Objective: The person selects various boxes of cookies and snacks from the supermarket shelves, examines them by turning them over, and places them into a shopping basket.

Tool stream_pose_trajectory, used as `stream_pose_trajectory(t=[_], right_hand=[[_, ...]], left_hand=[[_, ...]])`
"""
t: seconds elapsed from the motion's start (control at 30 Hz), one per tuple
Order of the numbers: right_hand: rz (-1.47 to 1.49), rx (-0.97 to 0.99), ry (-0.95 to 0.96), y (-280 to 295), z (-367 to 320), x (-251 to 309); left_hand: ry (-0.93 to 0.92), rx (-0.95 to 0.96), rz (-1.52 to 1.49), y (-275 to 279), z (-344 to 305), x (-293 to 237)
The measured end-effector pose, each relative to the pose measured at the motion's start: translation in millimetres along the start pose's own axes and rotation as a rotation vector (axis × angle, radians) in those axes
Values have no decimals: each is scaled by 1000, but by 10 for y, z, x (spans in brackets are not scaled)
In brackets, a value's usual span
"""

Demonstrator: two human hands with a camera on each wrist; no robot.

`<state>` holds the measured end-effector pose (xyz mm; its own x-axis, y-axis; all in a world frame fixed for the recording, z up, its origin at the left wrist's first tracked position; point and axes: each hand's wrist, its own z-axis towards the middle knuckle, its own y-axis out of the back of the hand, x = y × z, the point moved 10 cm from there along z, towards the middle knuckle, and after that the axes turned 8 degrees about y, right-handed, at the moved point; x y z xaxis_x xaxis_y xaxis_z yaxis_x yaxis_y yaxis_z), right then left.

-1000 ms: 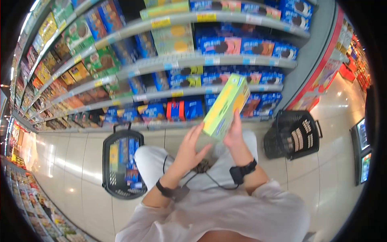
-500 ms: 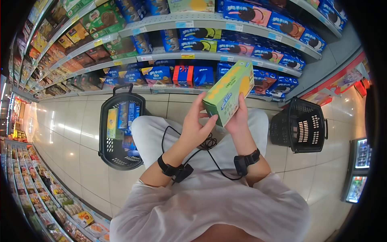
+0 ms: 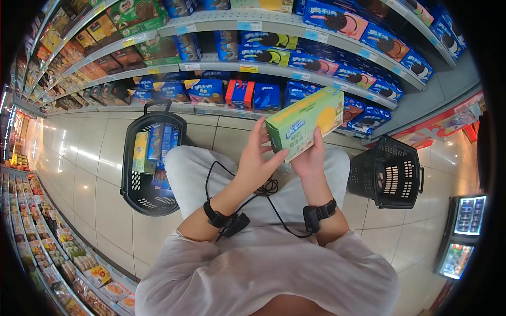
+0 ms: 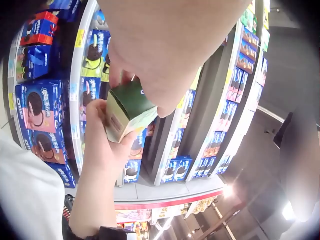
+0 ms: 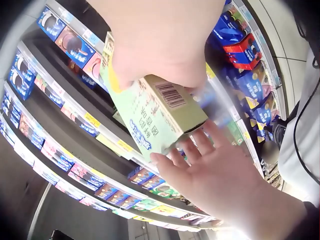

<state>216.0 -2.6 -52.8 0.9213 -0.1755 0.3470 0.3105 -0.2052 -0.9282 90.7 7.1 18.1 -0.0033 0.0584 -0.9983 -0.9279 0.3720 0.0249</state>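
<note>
Green box (image 4: 127,107) in right grip (image 4: 105,150), left grip (image 4: 165,45) touching it (blurred), blue cookie packs (image 4: 37,110) behind

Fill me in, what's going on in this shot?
A person crouches in a shop aisle, facing shelves of blue biscuit packs. Their right hand grips a green box from below, holding it up in front of the shelves. The left hand lies with straight fingers against the box's near end. A black basket with several packs in it stands on the floor at their left. A second black basket stands at their right.
</note>
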Motion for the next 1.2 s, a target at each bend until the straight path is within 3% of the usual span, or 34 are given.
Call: stream_pose_trajectory(t=[0.17,0.3,0.37,0.57,0.63,0.73,0.8,0.87,1.2], right_hand=[[39,55,-10,49,9,30],[103,192,86,-166,56,421],[153,-24,182,286,126,592],[51,-94,76,747,265,486],[68,-167,108,1067,327,408],[92,-145,110,1131,319,360],[60,-117,15,1142,327,222],[71,-124,15,1151,304,201],[58,-211,-47,1223,213,246]], left_hand=[[24,-43,-30,62,62,-37],[-53,-84,54,232,65,-202],[-52,-64,95,262,73,-216],[-164,-33,233,183,34,-306],[-27,-64,252,231,89,-125],[-56,-131,365,284,129,-86],[-101,-159,478,314,114,-90],[25,-173,424,399,146,156],[122,-151,438,280,186,351]])
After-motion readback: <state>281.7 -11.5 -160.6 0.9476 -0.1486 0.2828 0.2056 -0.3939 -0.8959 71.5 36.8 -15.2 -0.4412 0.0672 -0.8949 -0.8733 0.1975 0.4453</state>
